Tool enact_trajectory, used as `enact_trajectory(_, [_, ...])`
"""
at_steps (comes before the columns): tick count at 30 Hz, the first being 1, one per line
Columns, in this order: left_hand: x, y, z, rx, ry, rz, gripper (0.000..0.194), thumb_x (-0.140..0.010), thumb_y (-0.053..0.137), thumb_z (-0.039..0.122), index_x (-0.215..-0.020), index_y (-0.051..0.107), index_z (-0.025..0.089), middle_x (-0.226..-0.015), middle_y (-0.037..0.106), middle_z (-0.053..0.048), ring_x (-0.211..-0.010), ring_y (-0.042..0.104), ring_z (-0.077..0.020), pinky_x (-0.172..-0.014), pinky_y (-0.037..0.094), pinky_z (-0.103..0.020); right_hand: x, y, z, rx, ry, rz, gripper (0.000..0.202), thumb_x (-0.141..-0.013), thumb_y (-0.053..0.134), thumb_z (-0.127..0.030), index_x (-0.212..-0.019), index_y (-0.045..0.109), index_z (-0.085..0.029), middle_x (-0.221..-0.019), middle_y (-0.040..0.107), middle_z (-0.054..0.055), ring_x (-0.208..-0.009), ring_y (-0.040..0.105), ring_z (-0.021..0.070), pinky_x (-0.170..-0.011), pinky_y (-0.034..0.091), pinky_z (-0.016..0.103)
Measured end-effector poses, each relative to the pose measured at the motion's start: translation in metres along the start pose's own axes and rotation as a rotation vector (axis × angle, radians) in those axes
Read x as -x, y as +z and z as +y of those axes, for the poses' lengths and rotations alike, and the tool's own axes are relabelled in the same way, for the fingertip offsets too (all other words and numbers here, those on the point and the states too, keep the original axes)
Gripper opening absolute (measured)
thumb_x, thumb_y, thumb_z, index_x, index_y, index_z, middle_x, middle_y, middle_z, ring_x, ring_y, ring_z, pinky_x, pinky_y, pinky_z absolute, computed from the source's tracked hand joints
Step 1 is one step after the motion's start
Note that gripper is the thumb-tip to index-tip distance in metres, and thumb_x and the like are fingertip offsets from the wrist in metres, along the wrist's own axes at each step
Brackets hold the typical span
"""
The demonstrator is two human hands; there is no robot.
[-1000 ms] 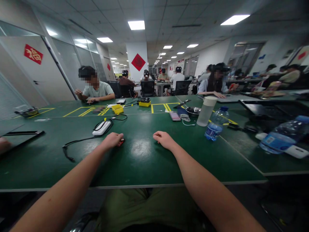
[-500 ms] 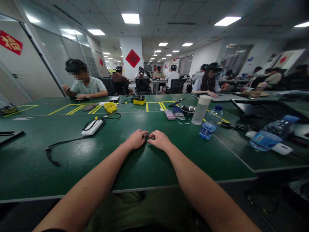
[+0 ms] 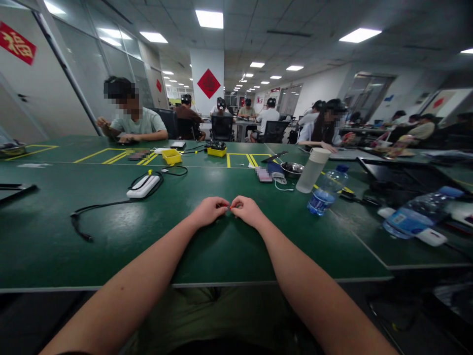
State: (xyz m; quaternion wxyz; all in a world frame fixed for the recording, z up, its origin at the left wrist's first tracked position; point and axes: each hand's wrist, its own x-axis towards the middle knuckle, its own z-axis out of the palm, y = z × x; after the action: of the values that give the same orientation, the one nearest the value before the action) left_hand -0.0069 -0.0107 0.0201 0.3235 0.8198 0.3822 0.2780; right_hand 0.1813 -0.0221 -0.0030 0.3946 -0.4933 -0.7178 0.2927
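Observation:
Over the green table my left hand [image 3: 211, 211] and my right hand [image 3: 247, 210] meet, fingertips almost touching. Between them is a tiny red piece [image 3: 231, 207], too small and too covered by the fingers for its kind to show. Thumb and fingers of the left hand are closed on one side of it. The right hand pinches it from the other side. Both forearms reach in from the table's near edge.
A white power bank [image 3: 143, 187] with a black cable lies left. On the right stand a frosted bottle [image 3: 312, 171] and a water bottle [image 3: 327, 191]; another water bottle [image 3: 421, 212] lies farther right. Behind are a metal bowl [image 3: 292, 170], yellow trays [image 3: 172, 157] and seated people.
My right hand's fingers have closed in a pinch at the small piece, and red now shows between the fingertips. The view has tilted and shifted slightly.

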Motion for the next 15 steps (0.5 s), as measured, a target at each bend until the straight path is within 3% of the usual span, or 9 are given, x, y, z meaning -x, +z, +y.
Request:
enact_trajectory(6, [-0.002, 0.006, 0.002, 0.281, -0.055, 0.026, 0.027, -0.078, 0.057, 0.026, -0.099, 0.068, 0.013, -0.079, 0.069, -0.005, -0.065, 0.061, -0.0132, -0.061, 0.047, -0.023, 0.001, 0.0, -0.008, -0.273, 0.033, 0.049, 0.014, -0.069, 0.06, -0.021, -0.082, 0.058, -0.015, -0.063, 0.062, -0.001, -0.05, 0.058, 0.0111, -0.051, 0.044, 0.022])
enact_trajectory(11, [-0.005, 0.01, -0.006, 0.533, -0.118, 0.076, 0.03, -0.075, 0.062, 0.022, -0.103, 0.064, 0.012, -0.081, 0.069, -0.007, -0.069, 0.063, -0.0131, -0.068, 0.051, -0.025, 0.002, -0.001, -0.011, -0.484, 0.111, 0.086, 0.016, -0.068, 0.061, -0.02, -0.083, 0.059, -0.014, -0.078, 0.069, 0.005, -0.066, 0.067, 0.0146, -0.056, 0.047, 0.022])
enact_trajectory(15, [-0.004, 0.012, -0.005, 0.662, -0.162, 0.077, 0.021, -0.074, 0.063, 0.019, -0.094, 0.063, 0.013, -0.078, 0.068, -0.006, -0.071, 0.065, -0.0131, -0.071, 0.052, -0.027, 0.001, -0.001, -0.009, -0.583, 0.144, 0.104, 0.018, -0.066, 0.065, -0.018, -0.082, 0.059, -0.014, -0.084, 0.07, 0.007, -0.073, 0.068, 0.0163, -0.061, 0.051, 0.024])
